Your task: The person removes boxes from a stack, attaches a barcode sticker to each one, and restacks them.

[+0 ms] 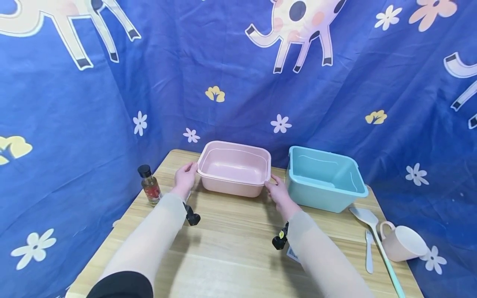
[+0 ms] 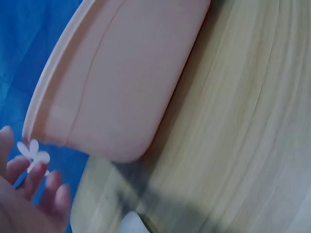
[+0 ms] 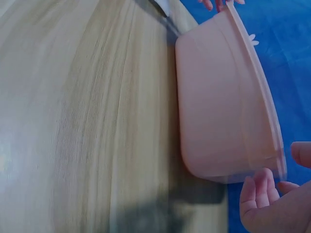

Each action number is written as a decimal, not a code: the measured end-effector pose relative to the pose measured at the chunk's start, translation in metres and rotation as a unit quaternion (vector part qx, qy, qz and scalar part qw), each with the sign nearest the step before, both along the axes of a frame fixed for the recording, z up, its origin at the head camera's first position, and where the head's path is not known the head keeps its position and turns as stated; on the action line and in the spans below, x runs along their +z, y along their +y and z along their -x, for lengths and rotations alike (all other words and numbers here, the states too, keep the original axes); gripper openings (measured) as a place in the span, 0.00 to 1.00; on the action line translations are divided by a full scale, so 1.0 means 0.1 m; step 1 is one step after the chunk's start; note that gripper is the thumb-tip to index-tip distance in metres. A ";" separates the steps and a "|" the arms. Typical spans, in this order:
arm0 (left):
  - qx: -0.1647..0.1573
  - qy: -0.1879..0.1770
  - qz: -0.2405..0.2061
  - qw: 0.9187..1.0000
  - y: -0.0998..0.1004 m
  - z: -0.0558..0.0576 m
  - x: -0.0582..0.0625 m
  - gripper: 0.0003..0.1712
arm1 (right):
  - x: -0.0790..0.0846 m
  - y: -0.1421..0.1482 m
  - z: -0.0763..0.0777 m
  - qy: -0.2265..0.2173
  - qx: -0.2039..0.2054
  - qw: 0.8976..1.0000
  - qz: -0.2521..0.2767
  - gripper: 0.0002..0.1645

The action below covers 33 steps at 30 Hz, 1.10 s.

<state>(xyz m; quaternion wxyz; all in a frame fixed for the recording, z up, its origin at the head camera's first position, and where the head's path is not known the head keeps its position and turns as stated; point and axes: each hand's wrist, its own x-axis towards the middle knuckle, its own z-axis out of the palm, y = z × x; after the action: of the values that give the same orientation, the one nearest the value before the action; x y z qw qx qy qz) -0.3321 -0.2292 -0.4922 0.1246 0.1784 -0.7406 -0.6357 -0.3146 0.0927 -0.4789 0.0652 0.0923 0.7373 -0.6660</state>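
Observation:
A pink plastic basin (image 1: pixel 232 189) stands near the back of the wooden table, between my two hands. My left hand (image 1: pixel 185 178) is at its left end, fingertips right at the rim; in the left wrist view the fingers (image 2: pixel 33 180) are loosely bent and spread. At the opposite end is my right hand (image 1: pixel 278 191), by the front right corner. In the right wrist view its fingers (image 3: pixel 262 187) lie against the basin's end wall below the rim, while the thumb (image 3: pixel 302 153) stands apart from it.
A blue-green bin (image 1: pixel 320 198) stands right of the basin. Farther right lie a spatula (image 1: pixel 367 216), a fork (image 1: pixel 369 250) and a tipped pink mug (image 1: pixel 404 244). A black-capped bottle (image 1: pixel 152 188) is at the left edge. My right forearm partly covers a labelled item (image 1: pixel 292 254).

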 end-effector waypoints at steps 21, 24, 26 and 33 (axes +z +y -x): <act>-0.256 0.021 0.030 0.966 1.92 -0.71 -0.37 0.06 | -0.53 1.54 -1.01 -0.097 0.001 0.995 -0.033 0.21; -0.317 -0.033 0.019 0.948 2.13 -0.82 -0.54 0.10 | -0.65 1.64 -1.13 -0.120 -0.009 0.992 -0.026 0.18; -0.343 -0.068 0.000 0.937 2.26 -0.89 -0.61 0.12 | -0.70 1.67 -1.20 -0.131 -0.016 0.991 -0.020 0.17; -0.369 -0.147 -0.047 0.917 2.62 -1.03 -0.62 0.13 | -0.74 1.67 -1.30 -0.136 -0.035 0.990 0.003 0.17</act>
<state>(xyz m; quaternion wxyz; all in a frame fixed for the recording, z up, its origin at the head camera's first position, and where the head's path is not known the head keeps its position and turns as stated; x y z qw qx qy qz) -0.2291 0.0331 -0.5541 -0.2374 -0.0100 -0.7331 -0.6373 -0.1851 0.2596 -0.5527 0.1413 0.2076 0.7157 -0.6517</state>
